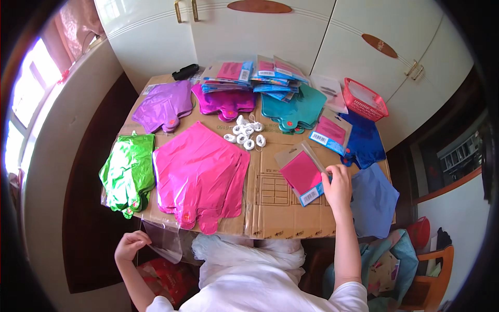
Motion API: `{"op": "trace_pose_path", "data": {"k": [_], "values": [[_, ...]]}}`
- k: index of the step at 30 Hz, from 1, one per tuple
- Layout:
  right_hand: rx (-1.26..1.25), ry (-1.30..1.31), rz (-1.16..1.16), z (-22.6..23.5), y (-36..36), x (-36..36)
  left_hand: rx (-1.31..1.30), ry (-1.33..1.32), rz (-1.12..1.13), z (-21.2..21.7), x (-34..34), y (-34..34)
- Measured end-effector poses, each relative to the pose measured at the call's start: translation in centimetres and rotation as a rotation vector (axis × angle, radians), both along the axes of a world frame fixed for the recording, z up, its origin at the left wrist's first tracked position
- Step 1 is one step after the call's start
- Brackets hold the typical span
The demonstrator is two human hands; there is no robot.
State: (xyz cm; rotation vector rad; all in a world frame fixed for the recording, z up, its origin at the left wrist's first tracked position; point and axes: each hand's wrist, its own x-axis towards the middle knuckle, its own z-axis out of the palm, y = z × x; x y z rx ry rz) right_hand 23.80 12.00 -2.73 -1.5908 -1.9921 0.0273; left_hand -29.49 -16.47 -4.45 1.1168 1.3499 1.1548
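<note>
My left hand (132,246), low at the table's near left edge, has its fingers pinched at a clear plastic bag (165,245) that hangs over the edge. On the right, my right hand (338,183) grips the corner of a flat packet (300,170) with a pink folded sheet inside and a blue printed strip. That packet lies tilted on the cardboard. Closest to the left hand are a stack of flat pink foil balloons (200,174) and a stack of green ones (129,169). Small white ribbon rolls (242,139) sit mid-table.
Purple (163,105), magenta (221,104), teal (296,107) and dark blue foil balloons (366,138) ring the cardboard (280,218). Light blue ones (373,203) lie right. Piled packets (228,71) and a red basket (365,98) stand far back, against white cabinets (249,31).
</note>
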Motion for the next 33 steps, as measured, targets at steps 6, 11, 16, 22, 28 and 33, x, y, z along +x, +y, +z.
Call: {"op": "trace_pose_path", "data": {"k": [6,11,16,22,28,33], "values": [[-0.016,-0.097,0.231,1.9,0.5,-3.1,-0.610,-0.082,0.472,-15.6,-3.1,-4.6],[-0.227,-0.319,0.217,2.4,-0.6,-5.8,-0.748,-0.317,0.674,-26.1,-1.8,-6.3],[-0.181,-0.008,0.307,2.2,0.6,-5.4,-1.090,-0.452,0.780,-36.3,-1.7,-7.7],[-0.500,1.214,0.421,2.1,3.5,-3.3,-1.183,-0.231,0.686,-38.5,1.0,-6.4],[-0.881,1.767,0.487,4.6,2.3,-3.1,-1.273,0.383,-0.252,-25.4,1.5,-2.6],[-0.986,2.018,0.607,5.9,0.9,-4.2,-0.621,0.034,-0.397,-2.2,4.5,2.2]]}}
